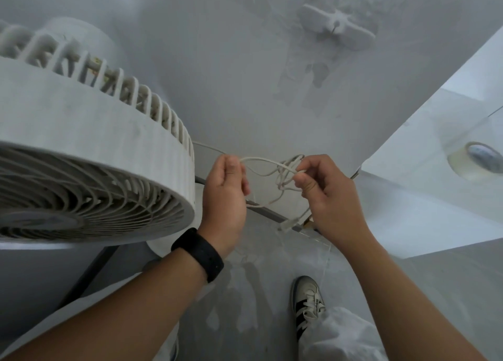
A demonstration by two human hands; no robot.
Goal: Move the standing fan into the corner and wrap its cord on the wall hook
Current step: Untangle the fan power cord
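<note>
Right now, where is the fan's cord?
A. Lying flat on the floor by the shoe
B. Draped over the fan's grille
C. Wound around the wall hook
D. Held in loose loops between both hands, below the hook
D: the cord runs in loose loops from the left hand to the right hand, while the wall hook above is bare.

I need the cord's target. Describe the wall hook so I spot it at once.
Start at the fan on the left, then look up and right along the white wall. The hook is a white winged bracket with a small pin, well above both hands, ringed by scuffed paint.
</note>
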